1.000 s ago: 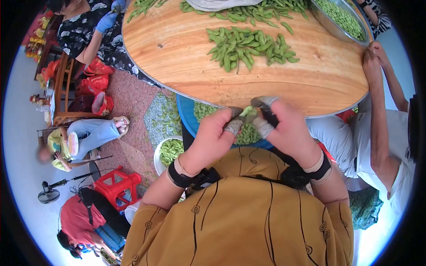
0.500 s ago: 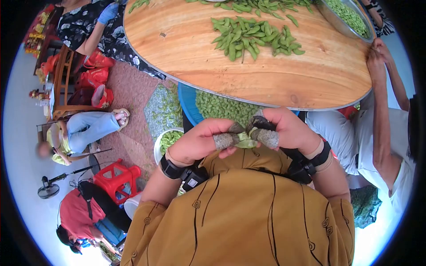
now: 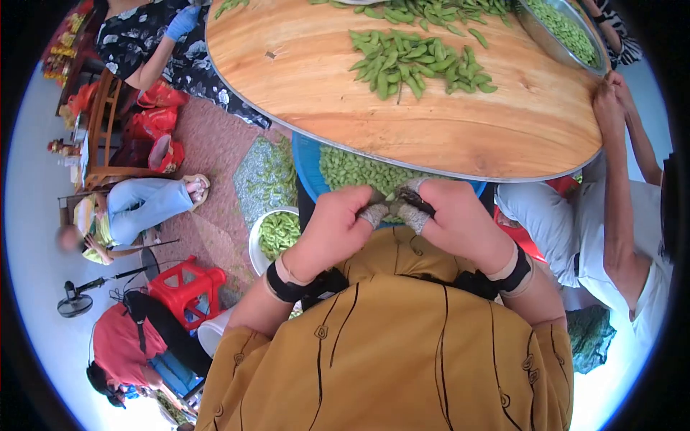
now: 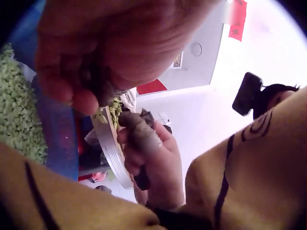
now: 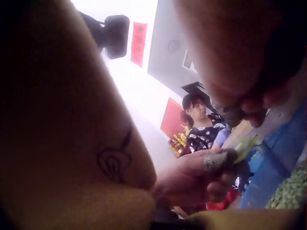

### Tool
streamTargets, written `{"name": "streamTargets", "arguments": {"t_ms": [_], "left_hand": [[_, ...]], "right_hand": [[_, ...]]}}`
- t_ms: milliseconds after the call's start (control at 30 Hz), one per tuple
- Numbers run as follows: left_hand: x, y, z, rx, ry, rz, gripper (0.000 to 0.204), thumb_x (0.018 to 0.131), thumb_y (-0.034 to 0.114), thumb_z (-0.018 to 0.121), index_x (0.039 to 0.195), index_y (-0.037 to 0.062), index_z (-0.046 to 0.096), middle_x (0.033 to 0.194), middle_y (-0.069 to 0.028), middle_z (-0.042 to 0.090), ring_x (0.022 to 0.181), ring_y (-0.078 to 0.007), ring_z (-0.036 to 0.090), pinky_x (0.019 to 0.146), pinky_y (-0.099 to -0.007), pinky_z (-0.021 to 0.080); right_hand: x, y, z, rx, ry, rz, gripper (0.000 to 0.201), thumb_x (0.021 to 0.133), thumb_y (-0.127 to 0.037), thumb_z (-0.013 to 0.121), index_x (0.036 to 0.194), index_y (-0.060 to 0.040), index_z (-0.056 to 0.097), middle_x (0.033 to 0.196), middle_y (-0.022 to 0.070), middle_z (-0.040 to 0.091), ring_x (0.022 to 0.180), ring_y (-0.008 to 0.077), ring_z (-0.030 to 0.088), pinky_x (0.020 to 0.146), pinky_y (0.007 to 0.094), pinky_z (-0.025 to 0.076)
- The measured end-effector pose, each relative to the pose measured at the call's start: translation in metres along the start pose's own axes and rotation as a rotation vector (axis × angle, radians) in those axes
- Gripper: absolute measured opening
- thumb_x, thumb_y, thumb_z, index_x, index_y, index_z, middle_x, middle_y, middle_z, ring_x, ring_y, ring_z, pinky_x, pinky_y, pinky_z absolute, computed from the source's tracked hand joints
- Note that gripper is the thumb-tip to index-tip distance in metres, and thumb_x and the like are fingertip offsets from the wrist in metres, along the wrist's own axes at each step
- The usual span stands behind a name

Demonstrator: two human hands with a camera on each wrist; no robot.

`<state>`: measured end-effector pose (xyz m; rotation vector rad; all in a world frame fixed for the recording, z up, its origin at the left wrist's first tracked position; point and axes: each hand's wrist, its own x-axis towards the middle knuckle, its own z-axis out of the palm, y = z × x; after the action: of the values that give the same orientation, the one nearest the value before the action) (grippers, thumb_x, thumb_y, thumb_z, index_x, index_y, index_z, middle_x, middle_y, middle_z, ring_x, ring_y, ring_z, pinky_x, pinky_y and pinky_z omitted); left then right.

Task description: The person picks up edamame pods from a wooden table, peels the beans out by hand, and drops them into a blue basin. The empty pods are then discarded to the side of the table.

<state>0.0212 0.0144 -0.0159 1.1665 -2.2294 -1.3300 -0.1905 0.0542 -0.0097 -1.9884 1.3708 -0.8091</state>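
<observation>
Over a blue basin (image 3: pixel 307 169) of shelled green beans, my two hands meet at the fingertips. My left hand (image 3: pixel 336 224) pinches a green edamame pod (image 5: pixel 248 146) between thumb and finger. From the other side, my right hand (image 3: pixel 463 215) grips at the same pod, its thumb and fingers curled in. Grey coverings wrap the thumbs and fingertips of both hands. Only a small green bit of the pod shows in the head view; the fingers hide the rest. A loose pile of edamame pods (image 3: pixel 413 63) lies on the round wooden table (image 3: pixel 302 93) ahead.
A metal bowl of shelled beans (image 3: pixel 568 36) stands at the table's right edge. Left of the basin is a white bowl of pods (image 3: pixel 279 233). A red stool (image 3: pixel 188 287) and a fan (image 3: pixel 75 298) stand at left. Another person's hands (image 3: pixel 611 93) rest at the table's right edge.
My hands dipped back toward my body half a second ago, showing the pod, and have since moved forward over the basin. The cloth-like cover atop the far pods has slipped mostly from view.
</observation>
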Motion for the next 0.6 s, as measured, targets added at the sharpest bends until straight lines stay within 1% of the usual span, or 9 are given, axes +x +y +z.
{"name": "streamTargets", "arguments": {"t_ms": [67,133,167,233,367,433,467,533,600], "left_hand": [[0.000,0.006,-0.004,0.007,-0.011,0.043,0.011,0.088,-0.002,0.048,0.088,0.0004,0.059,0.071,-0.0018,0.057,0.059,-0.0083,0.055,0.054,-0.0227,0.044],[-0.002,0.020,-0.010,-0.437,-0.200,-0.068,0.009,0.087,0.000,0.050,0.086,0.0015,0.058,0.069,-0.0020,0.055,0.060,-0.0079,0.054,0.055,-0.0236,0.044],[-0.004,0.021,-0.009,-0.612,-0.252,-0.076,0.011,0.090,0.001,0.047,0.087,0.0021,0.058,0.072,0.0001,0.056,0.061,-0.0062,0.052,0.055,-0.0224,0.043],[-0.004,0.017,-0.009,-0.726,-0.290,-0.096,0.011,0.091,0.001,0.046,0.088,0.0021,0.057,0.073,0.0007,0.055,0.062,-0.0059,0.052,0.056,-0.0220,0.043],[-0.005,0.013,-0.009,-0.916,-0.340,-0.124,0.013,0.092,0.001,0.044,0.088,0.0017,0.056,0.075,0.0010,0.055,0.061,-0.0056,0.050,0.056,-0.0215,0.043],[-0.005,0.009,-0.009,-0.758,-0.322,-0.128,0.013,0.092,0.001,0.044,0.088,0.0018,0.056,0.075,0.0009,0.055,0.062,-0.0059,0.051,0.056,-0.0223,0.043],[-0.006,0.009,-0.010,-0.600,-0.306,-0.133,0.013,0.092,0.002,0.043,0.088,0.0019,0.056,0.074,0.0008,0.055,0.062,-0.0062,0.051,0.055,-0.0231,0.043],[-0.010,0.009,-0.011,-0.566,-0.299,-0.145,0.013,0.090,0.000,0.043,0.088,0.0017,0.056,0.074,-0.0010,0.055,0.061,-0.0088,0.052,0.055,-0.0244,0.044],[-0.010,0.009,-0.012,-0.533,-0.293,-0.157,0.012,0.089,-0.002,0.044,0.088,0.0014,0.056,0.073,-0.0027,0.056,0.061,-0.0114,0.053,0.056,-0.0257,0.045]], "right_hand": [[0.002,0.001,-0.005,0.063,-0.028,0.004,0.011,0.078,-0.007,0.062,0.087,-0.0011,0.059,0.070,0.0156,0.060,0.062,0.0302,0.061,0.055,0.0363,0.048],[0.004,-0.009,-0.021,0.616,-0.281,0.472,0.011,0.083,-0.010,0.064,0.089,-0.0012,0.060,0.066,0.0082,0.061,0.053,0.0138,0.059,0.047,0.0274,0.046],[0.003,-0.007,-0.022,0.616,-0.281,0.472,0.011,0.083,-0.010,0.064,0.089,-0.0012,0.060,0.066,0.0082,0.061,0.053,0.0138,0.059,0.047,0.0274,0.046],[0.003,-0.002,-0.022,0.878,-0.350,0.461,0.012,0.086,-0.012,0.065,0.091,-0.0021,0.061,0.065,0.0024,0.060,0.050,0.0032,0.053,0.043,0.0200,0.042],[0.003,0.005,-0.015,0.979,-0.367,0.443,0.015,0.082,-0.013,0.068,0.089,-0.0025,0.061,0.063,0.0068,0.059,0.054,0.0067,0.056,0.046,0.0246,0.044],[0.005,0.011,-0.002,0.436,-0.140,0.050,0.023,0.078,-0.018,0.071,0.086,-0.0010,0.059,0.064,0.0134,0.058,0.056,0.0163,0.058,0.052,0.0301,0.046],[0.005,0.011,-0.002,0.439,-0.139,0.046,0.023,0.078,-0.018,0.071,0.086,-0.0010,0.059,0.064,0.0134,0.058,0.056,0.0163,0.058,0.052,0.0301,0.046],[0.010,0.003,-0.006,0.356,-0.255,0.123,0.025,0.073,-0.017,0.071,0.082,0.0006,0.056,0.066,0.0193,0.056,0.062,0.0306,0.059,0.058,0.0383,0.047],[0.011,0.002,0.002,0.217,-0.219,0.045,0.023,0.070,-0.015,0.069,0.080,0.0004,0.055,0.068,0.0194,0.057,0.065,0.0345,0.058,0.059,0.0407,0.047]]}}
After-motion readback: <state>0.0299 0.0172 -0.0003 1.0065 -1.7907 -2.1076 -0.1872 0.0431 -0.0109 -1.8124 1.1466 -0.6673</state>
